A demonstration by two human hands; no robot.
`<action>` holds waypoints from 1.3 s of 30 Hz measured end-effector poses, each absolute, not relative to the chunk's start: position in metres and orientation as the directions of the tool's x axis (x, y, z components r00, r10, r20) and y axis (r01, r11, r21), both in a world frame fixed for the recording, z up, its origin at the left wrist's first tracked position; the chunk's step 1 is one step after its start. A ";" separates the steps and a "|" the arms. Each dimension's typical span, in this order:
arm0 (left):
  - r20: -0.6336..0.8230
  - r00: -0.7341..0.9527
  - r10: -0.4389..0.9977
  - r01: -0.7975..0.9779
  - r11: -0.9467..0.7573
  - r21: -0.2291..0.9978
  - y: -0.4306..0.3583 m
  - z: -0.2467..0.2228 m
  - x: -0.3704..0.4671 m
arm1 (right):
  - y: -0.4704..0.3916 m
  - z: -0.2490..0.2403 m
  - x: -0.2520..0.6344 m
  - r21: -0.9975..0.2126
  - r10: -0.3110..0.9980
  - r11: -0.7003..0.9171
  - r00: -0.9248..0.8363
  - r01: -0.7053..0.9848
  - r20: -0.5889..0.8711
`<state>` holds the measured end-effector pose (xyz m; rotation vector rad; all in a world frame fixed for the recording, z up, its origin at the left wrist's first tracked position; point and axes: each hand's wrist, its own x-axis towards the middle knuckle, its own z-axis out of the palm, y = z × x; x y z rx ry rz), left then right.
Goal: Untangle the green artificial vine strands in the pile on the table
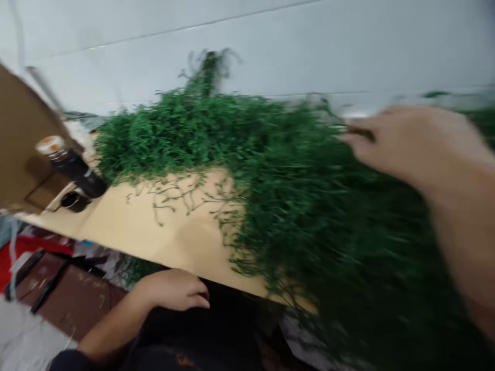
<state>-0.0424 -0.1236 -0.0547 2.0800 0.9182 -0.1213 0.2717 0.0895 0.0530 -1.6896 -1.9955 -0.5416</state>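
A large heap of thin green stems (301,196) covers the middle and right of the pale tabletop (139,216). Over its right rear part, near the wall, my right hand (417,139) is blurred by motion, its thumb and fingers pinched together on a thin green stem. My left hand (181,291) hangs low in front of the table's near edge, beside dark clothing; its fingers are curled, and what they hold, if anything, is hidden. A few loose stems lie on the bare wood left of the heap.
At the left end of the table stand a dark bottle (81,172) with an orange-and-white top and a small black cup (74,201). Behind them is a cardboard box (27,144). A white wall (270,51) runs along the back. Below left is a brown object (73,293) with black straps.
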 end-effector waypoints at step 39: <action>-0.178 -0.023 0.984 -0.727 0.106 0.678 -0.009 -0.014 -0.074 | -0.018 -0.018 0.266 -0.007 0.807 0.330 -0.278 0.944 0.521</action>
